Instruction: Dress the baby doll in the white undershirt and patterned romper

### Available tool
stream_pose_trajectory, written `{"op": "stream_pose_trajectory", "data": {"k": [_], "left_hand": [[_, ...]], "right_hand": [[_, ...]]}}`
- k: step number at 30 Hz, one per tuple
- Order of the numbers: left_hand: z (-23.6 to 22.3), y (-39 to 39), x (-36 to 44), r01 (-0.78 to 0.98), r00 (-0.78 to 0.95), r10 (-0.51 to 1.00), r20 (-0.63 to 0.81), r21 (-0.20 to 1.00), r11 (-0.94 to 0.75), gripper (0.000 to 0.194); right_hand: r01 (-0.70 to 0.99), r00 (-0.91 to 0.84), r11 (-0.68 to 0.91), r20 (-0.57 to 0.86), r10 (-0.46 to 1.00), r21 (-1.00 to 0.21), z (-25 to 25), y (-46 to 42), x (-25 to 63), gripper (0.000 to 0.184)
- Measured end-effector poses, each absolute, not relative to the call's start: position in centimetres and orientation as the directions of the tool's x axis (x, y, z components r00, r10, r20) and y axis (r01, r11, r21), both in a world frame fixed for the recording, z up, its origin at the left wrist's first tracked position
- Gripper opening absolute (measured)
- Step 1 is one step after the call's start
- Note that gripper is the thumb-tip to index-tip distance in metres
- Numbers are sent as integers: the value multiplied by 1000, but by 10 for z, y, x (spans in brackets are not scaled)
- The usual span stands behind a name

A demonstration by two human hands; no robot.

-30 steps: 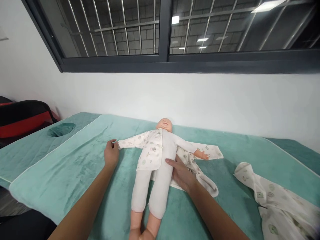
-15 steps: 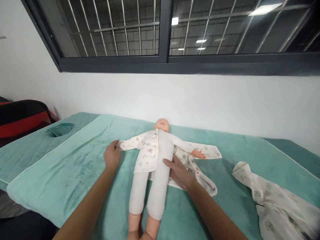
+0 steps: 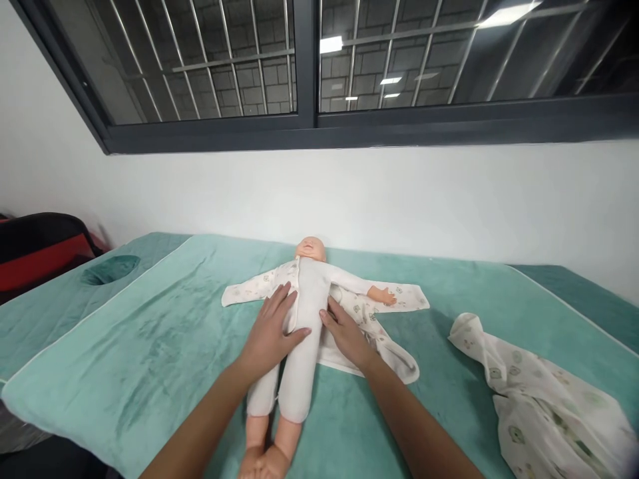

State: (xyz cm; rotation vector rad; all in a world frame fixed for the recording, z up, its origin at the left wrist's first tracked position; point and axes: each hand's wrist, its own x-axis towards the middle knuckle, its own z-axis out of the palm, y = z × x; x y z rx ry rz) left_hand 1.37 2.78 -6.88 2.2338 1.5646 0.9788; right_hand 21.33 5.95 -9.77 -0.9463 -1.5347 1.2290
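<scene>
A baby doll (image 3: pixel 308 286) with a white cloth body lies on its back on the green padded cover (image 3: pixel 164 346), head toward the wall. A white printed baby jacket (image 3: pixel 249 287) covers its arm on the left; the other half lies spread beneath the doll, beside its bare hand on the right. My left hand (image 3: pixel 271 326) rests flat over the jacket front and the doll's belly, fingers apart. At the doll's right-hand flank, my right hand (image 3: pixel 348 332) touches the body with fingers extended and thumb on top.
Another printed garment (image 3: pixel 549 399) lies crumpled at the right. A round hollow (image 3: pixel 110 269) shows in the bed at the left, near a red and black item (image 3: pixel 44 249). Behind the bed stands a white wall (image 3: pixel 349 199) below a barred window (image 3: pixel 210 60).
My left hand has let go of the jacket cuff on the left and moved right onto the doll's belly. My right hand stays by the doll's side. The view has shifted slightly.
</scene>
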Motion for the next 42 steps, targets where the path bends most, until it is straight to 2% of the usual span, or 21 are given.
{"op": "stream_pose_trajectory", "data": {"k": [2, 5, 6, 11, 15, 18, 21, 25, 28, 31, 34, 37, 39, 41, 42], "left_hand": [[-65, 26, 19, 763, 128, 911, 393, 547, -343, 50], [-61, 25, 25, 778, -8, 909, 418, 574, -256, 15], [-60, 24, 27, 781, -29, 902, 430, 573, -248, 12], [-62, 13, 38, 751, -2, 888, 459, 587, -302, 18], [-60, 12, 43, 749, 41, 893, 447, 578, -324, 20], [-46, 27, 53, 769, 105, 883, 458, 525, -364, 19], [-27, 51, 79, 808, 251, 855, 455, 388, -443, 14], [-15, 87, 132, 799, 557, 768, 316, 49, -600, 39], [-23, 110, 167, 744, 668, 722, 181, -150, -651, 41], [-35, 129, 184, 699, 710, 700, 76, -187, -690, 31], [-38, 145, 181, 671, 732, 681, 19, -194, -716, 19], [-31, 156, 169, 659, 743, 669, 29, -208, -723, 18], [-24, 160, 160, 665, 739, 671, 57, -217, -715, 22], [-19, 160, 153, 673, 734, 675, 81, -226, -705, 26], [-17, 159, 150, 672, 735, 672, 89, -230, -704, 28]], "right_hand": [[-45, -304, 179, 184, 935, -983, -96, 59, 213, 61], [-136, -344, 175, 212, 915, -975, -92, 58, 212, 56], [-157, -349, 174, 220, 911, -972, -91, 58, 211, 55], [-189, -341, 148, 206, 917, -971, -93, 58, 213, 56], [-132, -358, 174, 211, 910, -976, -94, 58, 217, 53], [-82, -356, 219, 234, 905, -972, -94, 59, 217, 48], [4, -298, 268, 255, 920, -963, -97, 62, 218, 41], [137, -253, 315, 274, 928, -939, -106, 65, 225, 41], [222, -318, 398, 320, 893, -890, -107, 64, 232, 41], [281, -355, 493, 388, 850, -823, -103, 63, 237, 47], [476, -349, 524, 395, 850, -707, -101, 66, 241, 38], [741, -214, 405, 384, 898, -535, -103, 71, 248, 27], [843, -74, 278, 412, 908, -462, -104, 75, 256, 30], [877, 39, 164, 408, 912, -452, -104, 78, 266, 31], [874, 78, 121, 381, 921, -471, -103, 79, 271, 26]]}}
